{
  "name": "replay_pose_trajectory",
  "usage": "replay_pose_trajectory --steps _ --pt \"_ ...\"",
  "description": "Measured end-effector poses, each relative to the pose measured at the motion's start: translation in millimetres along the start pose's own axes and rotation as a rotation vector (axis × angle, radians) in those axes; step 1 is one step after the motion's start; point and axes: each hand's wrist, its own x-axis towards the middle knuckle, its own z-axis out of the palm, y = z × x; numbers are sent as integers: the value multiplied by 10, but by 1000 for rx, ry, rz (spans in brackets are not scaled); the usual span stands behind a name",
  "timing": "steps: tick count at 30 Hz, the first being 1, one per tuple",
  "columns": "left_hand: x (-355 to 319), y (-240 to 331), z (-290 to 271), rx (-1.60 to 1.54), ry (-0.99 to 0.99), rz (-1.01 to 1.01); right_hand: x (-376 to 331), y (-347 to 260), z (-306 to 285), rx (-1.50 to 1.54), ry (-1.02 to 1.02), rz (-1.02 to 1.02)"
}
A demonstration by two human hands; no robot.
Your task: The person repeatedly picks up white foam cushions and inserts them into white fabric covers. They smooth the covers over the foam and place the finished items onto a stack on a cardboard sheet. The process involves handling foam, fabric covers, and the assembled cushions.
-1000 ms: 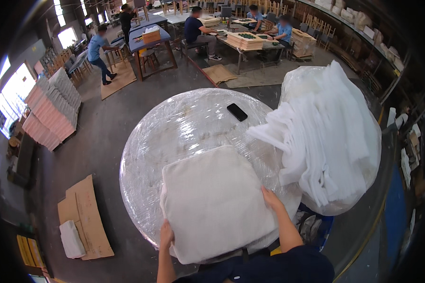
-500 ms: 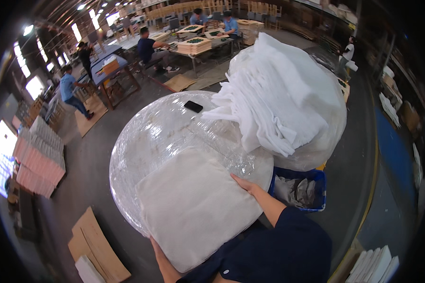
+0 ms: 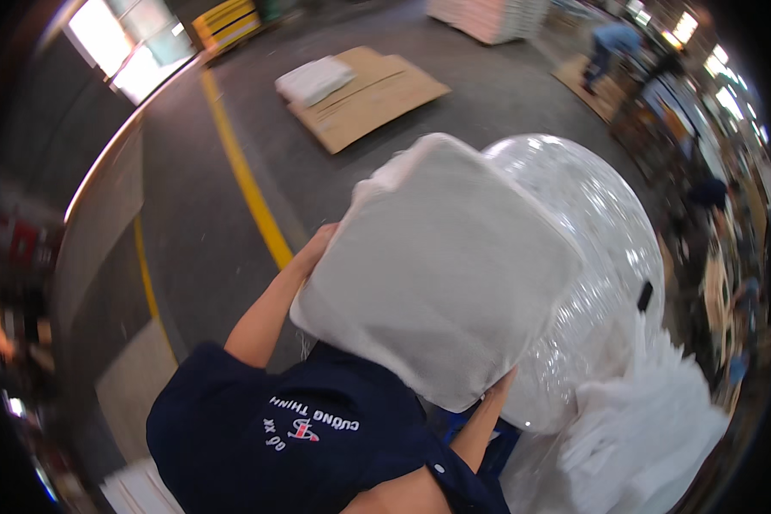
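Observation:
A square white cushion-like pad (image 3: 437,265) with rounded corners is held up in front of my body by both hands. My left hand (image 3: 319,244) grips its left edge, fingers mostly hidden behind it. At the lower right edge, my right hand (image 3: 499,391) closes on the pad, partly covered by it. Behind and to the right of the pad is a round surface wrapped in clear plastic (image 3: 612,223). A dark phone (image 3: 645,295) lies toward its right side. White soft sheets (image 3: 647,420) are heaped at the lower right.
Flat cardboard (image 3: 394,94) lies on the floor ahead, with a white folded stack (image 3: 317,80) on it. A yellow floor line (image 3: 247,176) runs at my left. Part of a blue crate (image 3: 499,450) shows by my right forearm. A person (image 3: 608,51) stands far right.
My view has swung left. The pad, earlier over the plastic-wrapped surface, has moved partly off it and is held in both hands beside it. The cardboard now appears ahead.

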Motion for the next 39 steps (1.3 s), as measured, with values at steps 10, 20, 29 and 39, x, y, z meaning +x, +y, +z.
replay_pose_trajectory --steps 10,20,29,39 --pt "391 -42 -625 -119 304 -17 1530 -59 673 -148 -9 99" --pt "2251 1004 -2034 -166 293 -38 3229 -420 2806 -373 35 104" --pt "5070 2369 -1984 -48 78 -69 4870 -902 3358 -241 108 -113" --pt "7831 3913 -1928 -78 129 -82 7897 -2581 4667 -379 100 6"
